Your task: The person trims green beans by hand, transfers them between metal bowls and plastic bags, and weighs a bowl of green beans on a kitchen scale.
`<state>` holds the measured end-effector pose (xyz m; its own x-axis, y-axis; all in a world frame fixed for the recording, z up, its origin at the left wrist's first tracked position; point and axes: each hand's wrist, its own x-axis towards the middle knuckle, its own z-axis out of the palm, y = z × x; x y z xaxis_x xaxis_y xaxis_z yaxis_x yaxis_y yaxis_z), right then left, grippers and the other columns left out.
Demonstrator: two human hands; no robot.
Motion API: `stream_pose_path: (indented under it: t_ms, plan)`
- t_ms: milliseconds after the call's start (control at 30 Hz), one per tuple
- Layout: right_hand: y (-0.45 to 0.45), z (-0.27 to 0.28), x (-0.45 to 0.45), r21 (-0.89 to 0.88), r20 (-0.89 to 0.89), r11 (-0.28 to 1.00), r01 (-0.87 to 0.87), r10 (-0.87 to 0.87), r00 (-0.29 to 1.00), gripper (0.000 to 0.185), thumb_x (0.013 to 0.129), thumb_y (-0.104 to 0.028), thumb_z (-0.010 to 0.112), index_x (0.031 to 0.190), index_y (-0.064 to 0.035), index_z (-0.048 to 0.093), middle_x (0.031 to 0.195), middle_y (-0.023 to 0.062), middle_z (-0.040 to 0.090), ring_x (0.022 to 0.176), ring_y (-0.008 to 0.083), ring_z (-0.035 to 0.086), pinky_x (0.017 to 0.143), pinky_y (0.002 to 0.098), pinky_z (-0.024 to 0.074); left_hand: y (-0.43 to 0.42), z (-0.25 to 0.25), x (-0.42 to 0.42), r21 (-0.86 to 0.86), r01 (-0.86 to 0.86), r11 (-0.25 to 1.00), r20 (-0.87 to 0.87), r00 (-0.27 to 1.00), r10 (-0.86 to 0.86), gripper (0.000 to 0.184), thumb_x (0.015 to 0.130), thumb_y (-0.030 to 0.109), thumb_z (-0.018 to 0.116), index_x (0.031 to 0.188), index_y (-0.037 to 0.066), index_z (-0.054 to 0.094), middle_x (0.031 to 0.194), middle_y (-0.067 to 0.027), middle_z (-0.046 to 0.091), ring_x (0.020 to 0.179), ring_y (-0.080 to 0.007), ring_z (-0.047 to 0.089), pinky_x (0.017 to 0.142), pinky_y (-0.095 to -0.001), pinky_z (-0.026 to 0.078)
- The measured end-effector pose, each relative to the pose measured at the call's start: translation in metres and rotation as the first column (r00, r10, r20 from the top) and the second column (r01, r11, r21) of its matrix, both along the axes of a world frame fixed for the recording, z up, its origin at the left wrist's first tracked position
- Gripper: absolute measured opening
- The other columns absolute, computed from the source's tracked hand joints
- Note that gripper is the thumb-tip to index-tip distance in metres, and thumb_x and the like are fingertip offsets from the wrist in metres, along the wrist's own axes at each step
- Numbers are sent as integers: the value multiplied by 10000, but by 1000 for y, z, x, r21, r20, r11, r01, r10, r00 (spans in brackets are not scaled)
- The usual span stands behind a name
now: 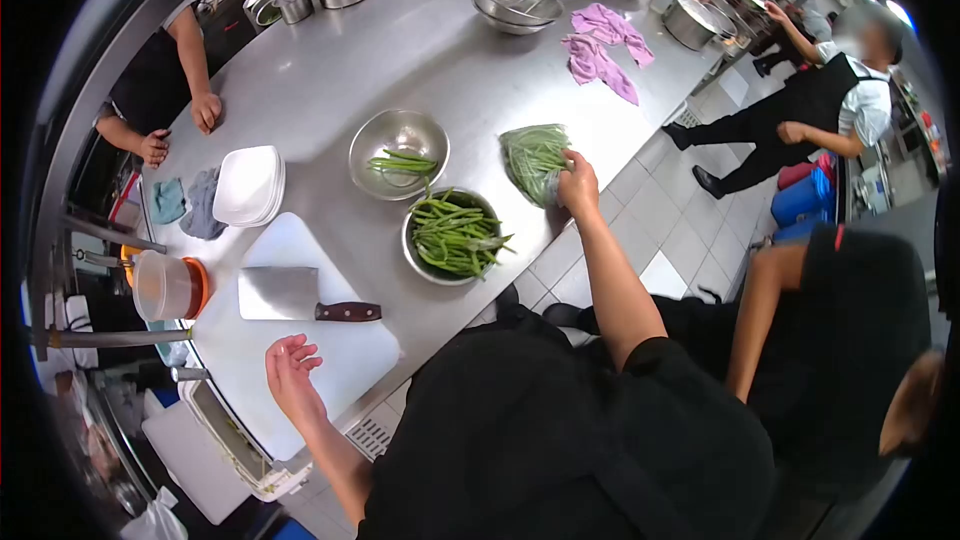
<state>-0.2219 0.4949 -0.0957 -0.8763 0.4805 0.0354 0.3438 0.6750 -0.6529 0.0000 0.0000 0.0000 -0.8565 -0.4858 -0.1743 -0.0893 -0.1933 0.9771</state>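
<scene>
My right hand (578, 186) grips the edge of a clear plastic bag of green beans (535, 158) lying on the steel table. Over the near part of a white cutting board (345, 355), my left hand (292, 372) hangs with loosely curled fingers and holds nothing. A cleaver (280, 293) with a dark wooden handle lies flat on that board, just beyond my left hand. Between my hands stands a steel bowl heaped with green beans (455, 235). Behind it, a second steel bowl (372, 140) contains a few long green beans.
White square containers (246, 185) are stacked left of the bowls, beside folded cloths (203, 205). Pink cloths (600, 65) and nested steel bowls (515, 25) lie farther back. One person leans on the far left side; another stands close at my right, and a third is across the aisle.
</scene>
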Motion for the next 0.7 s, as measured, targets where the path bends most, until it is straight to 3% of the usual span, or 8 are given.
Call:
stream_pose_path:
  t_ms: [67, 100, 233, 433, 500, 567, 600, 700]
  plan:
    - [-2, 3, -2, -262, -84, 965, -14, -8, 996, 361, 819, -81, 516, 1148, -98, 664, 1055, 167, 693, 963, 271, 660, 906, 360, 484, 9, 2, 17, 19, -47, 999, 18, 999, 47, 229, 1014, 219, 463, 1067, 16, 555, 1037, -141, 633, 842, -182, 626, 688, -291, 516]
    - [21, -13, -42, -310, -67, 950, -26, 6, 998, 361, 819, -81, 516, 1148, -98, 664, 1055, 167, 693, 963, 271, 660, 906, 360, 484, 42, 5, -18, -32, -64, 997, 33, 997, 66, 229, 1014, 219, 463, 1067, 16, 555, 1037, -141, 633, 842, -182, 626, 688, -291, 516]
    - [57, 15, -76, -292, -192, 918, -267, 217, 957, 319, 841, -45, 481, 1075, -86, 694, 948, 87, 710, 871, 190, 652, 819, 294, 487, 97, -7, -27, -39, -70, 997, 59, 996, 72, 217, 1014, 203, 454, 1082, 21, 550, 1013, -134, 640, 832, -185, 631, 680, -301, 517]
    - [94, 7, -118, -216, -246, 890, -403, 349, 904, 345, 840, -72, 503, 1147, -61, 659, 1016, 123, 698, 891, 214, 659, 832, 327, 500, 130, 6, -39, -113, -62, 992, 96, 993, 73, 207, 1011, 181, 467, 1061, 2, 559, 1016, -143, 656, 826, -174, 634, 686, -292, 518]
    - [98, 9, -112, -223, -216, 896, -384, 339, 916, 379, 877, -150, 544, 1240, -63, 603, 1096, 154, 675, 934, 247, 665, 855, 342, 505, 136, 6, -45, -154, 0, 988, 61, 998, 10, 204, 1008, 176, 474, 1049, -2, 563, 1016, -139, 656, 825, -166, 632, 683, -287, 514]
    - [92, 33, -90, -366, -45, 914, -177, 172, 984, 459, 908, -277, 592, 1316, -73, 542, 1185, 192, 640, 994, 283, 658, 877, 344, 499, 139, 3, -48, -143, 23, 989, 57, 998, -15, 207, 1006, 183, 480, 1039, -3, 566, 1011, -133, 656, 824, -160, 630, 680, -283, 511]
    - [96, 27, -84, -323, -61, 937, -134, 120, 991, 582, 905, -423, 611, 1367, -89, 496, 1228, 226, 609, 999, 318, 656, 877, 359, 502, 140, 0, -51, -139, 40, 989, 65, 997, -31, 213, 1003, 194, 495, 1035, 0, 576, 1009, -125, 658, 825, -161, 632, 691, -281, 509]
    - [101, 10, -73, -299, 4, 954, 21, -21, 1000, 759, 869, -548, 613, 1370, 1, 460, 1209, 251, 614, 1097, 382, 610, 955, 407, 460, 141, -6, -60, -115, 104, 988, 71, 993, -96, 205, 996, 186, 515, 1041, -1, 587, 1009, -118, 659, 825, -158, 634, 697, -278, 507]
